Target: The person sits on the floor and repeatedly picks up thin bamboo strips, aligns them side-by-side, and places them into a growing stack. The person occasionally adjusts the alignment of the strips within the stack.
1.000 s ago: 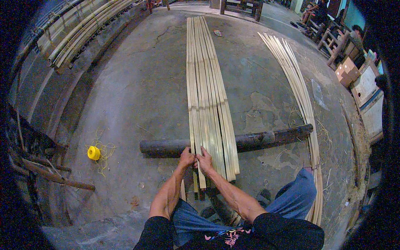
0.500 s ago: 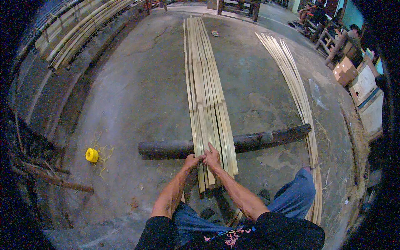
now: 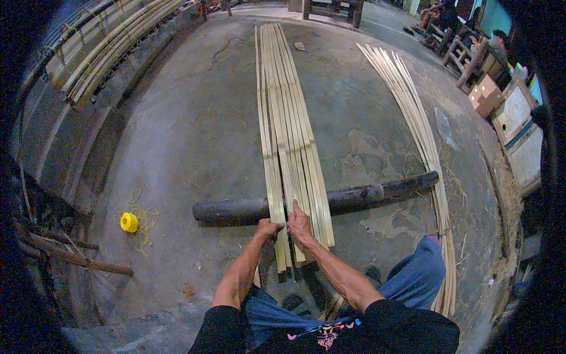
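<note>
Long pale bamboo strips (image 3: 290,135) lie side by side in front of me, their near ends resting across a dark round pole (image 3: 233,212). My left hand (image 3: 269,229) is closed around the left edge of the strips, just on my side of the pole. Beside it, my right hand (image 3: 299,226) grips strips near the middle, one finger stretched forward along them. Between the two hands a narrow dark gap runs up through the strips. The undersides of both hands' grips are hidden.
A second bundle of bamboo strips (image 3: 415,118) lies to the right, by the pole's far end. At left sits a yellow roll of twine (image 3: 128,222) with loose strands. Poles (image 3: 112,50) are stacked at upper left. Cardboard boxes (image 3: 486,96) and a seated person are at upper right.
My hands have drawn slightly apart, the left one shifting left with its strips. A gap has opened between those strips and the ones at my right hand.
</note>
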Demonstrator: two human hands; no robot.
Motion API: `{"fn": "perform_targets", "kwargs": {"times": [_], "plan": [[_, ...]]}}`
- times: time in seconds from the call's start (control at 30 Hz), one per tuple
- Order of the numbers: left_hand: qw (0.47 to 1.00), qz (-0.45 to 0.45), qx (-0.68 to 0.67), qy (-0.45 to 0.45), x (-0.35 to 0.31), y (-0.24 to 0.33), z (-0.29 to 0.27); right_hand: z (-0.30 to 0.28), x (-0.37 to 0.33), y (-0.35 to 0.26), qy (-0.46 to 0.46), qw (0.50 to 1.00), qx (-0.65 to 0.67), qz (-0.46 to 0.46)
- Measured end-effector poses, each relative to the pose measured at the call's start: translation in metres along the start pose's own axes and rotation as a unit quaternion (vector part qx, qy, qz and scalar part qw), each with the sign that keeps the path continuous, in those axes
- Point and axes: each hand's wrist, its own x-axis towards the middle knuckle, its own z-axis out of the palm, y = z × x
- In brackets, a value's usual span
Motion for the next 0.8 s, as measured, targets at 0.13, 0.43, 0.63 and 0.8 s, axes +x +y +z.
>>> {"fn": "perform_targets", "kwargs": {"times": [0.13, 0.43, 0.63, 0.8], "plan": [[0.998, -0.043, 0.003, -0.04, 0.011, -0.013, -0.011, 0.002, 0.0, -0.006, -0.014, 0.996, 0.088, -0.017], [0.999, -0.036, -0.003, -0.016, -0.013, 0.009, -0.018, -0.003, 0.0, -0.025, -0.045, 0.963, 0.249, 0.089], [0.998, 0.03, -0.037, -0.036, -0.014, 0.008, -0.017, 0.009, -0.006, -0.009, -0.034, 0.953, 0.287, 0.091], [0.997, -0.077, -0.016, -0.028, -0.002, -0.003, -0.02, 0.008, -0.004, -0.001, -0.041, 0.95, 0.289, 0.107]]}}
